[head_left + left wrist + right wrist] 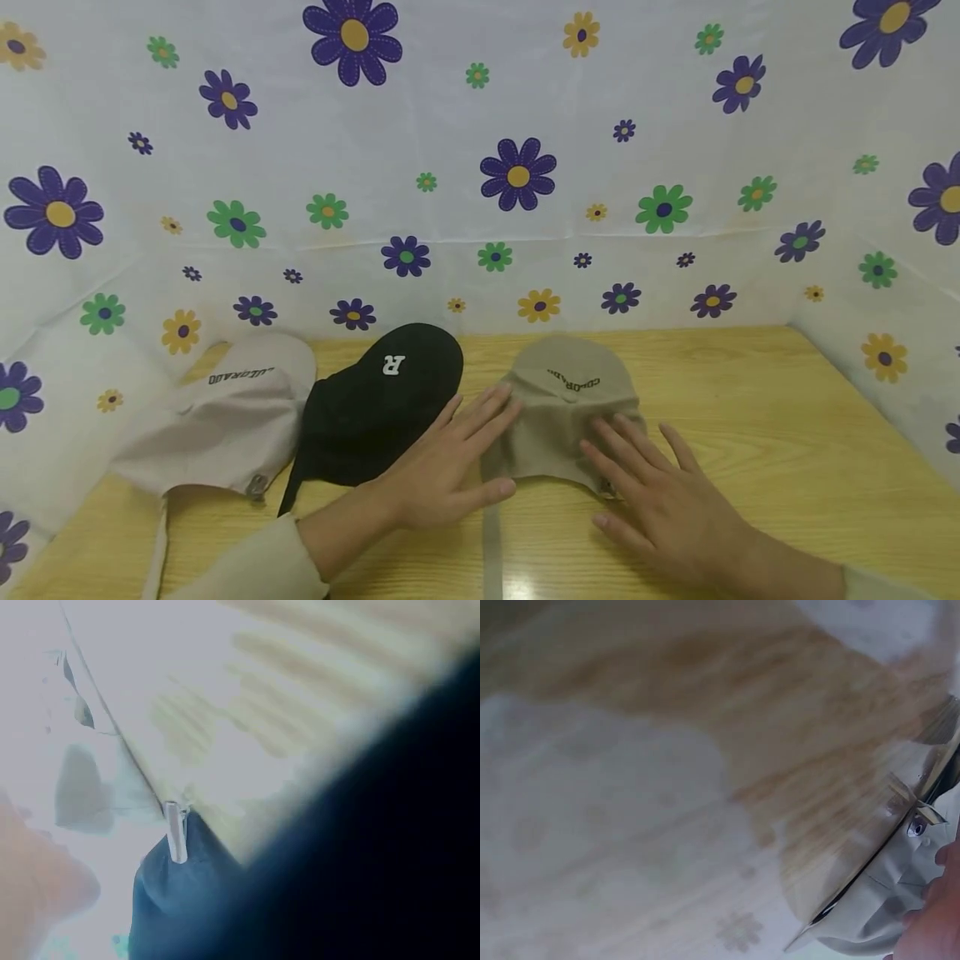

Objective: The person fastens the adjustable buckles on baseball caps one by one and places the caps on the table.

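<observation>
A khaki cap (562,433) with dark "COLORADO" lettering lies flat on the wooden table. My left hand (450,467) rests at its left edge, fingers straight and slightly spread. On the cap's lower right side, the straight fingers of my right hand (667,500) touch the cloth. In the right wrist view, a metal buckle (916,826) shows on the strap of the cap, close to the fingertips (934,915). The khaki strap (491,542) hangs down toward the front. A black cap (382,408) with a white "R" lies just left, partly behind my left forearm.
At the far left lies a pale pinkish cap (225,425) with dark lettering, its strap (156,550) trailing forward. The three caps form a row on the wooden table (787,433). A white flowered cloth (450,125) stands behind the table and along both sides.
</observation>
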{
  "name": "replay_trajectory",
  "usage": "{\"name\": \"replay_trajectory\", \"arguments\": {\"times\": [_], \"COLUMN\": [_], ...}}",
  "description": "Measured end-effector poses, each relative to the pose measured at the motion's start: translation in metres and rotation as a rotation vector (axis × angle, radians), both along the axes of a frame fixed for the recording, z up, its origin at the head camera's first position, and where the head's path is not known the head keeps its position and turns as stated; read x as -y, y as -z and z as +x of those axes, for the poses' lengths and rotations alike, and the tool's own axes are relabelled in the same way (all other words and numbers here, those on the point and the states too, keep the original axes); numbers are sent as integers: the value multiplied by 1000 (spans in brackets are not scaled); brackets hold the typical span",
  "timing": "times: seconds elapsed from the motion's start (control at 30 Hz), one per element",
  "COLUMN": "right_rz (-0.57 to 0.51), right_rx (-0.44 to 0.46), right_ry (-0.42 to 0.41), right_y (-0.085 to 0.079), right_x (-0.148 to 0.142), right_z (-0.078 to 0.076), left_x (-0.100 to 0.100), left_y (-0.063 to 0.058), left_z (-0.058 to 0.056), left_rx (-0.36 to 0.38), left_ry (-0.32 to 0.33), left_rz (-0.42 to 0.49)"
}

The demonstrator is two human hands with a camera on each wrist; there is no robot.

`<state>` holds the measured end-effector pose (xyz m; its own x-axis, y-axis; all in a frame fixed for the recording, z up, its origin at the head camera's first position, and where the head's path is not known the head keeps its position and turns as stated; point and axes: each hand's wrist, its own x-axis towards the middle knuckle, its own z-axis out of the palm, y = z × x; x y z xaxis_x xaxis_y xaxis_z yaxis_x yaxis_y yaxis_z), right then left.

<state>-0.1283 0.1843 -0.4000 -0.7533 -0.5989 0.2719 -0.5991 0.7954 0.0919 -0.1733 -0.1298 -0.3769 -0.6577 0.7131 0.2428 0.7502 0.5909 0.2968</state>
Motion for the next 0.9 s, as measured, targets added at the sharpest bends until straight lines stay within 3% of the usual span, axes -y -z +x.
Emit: {"name": "replay_trajectory", "arguments": {"times": [0.17, 0.33, 0.6, 0.9], "right_rz": [24, 35, 48, -1], "right_rx": [-56, -77, -157, -240], "right_ry": [-27, -57, -217, -358], "right_y": [1, 0, 2, -1], "right_x": [0, -3, -8, -9], "right_z": [-3, -6, -14, -18], "left_x": [1, 1, 5, 14], "left_y": [1, 1, 5, 10], "left_z": [-2, -4, -5, -3], "left_rx": [-45, -41, -37, -38], "left_ry": [35, 70, 111, 211], "left_rz": [-32, -79, -124, -136]}}
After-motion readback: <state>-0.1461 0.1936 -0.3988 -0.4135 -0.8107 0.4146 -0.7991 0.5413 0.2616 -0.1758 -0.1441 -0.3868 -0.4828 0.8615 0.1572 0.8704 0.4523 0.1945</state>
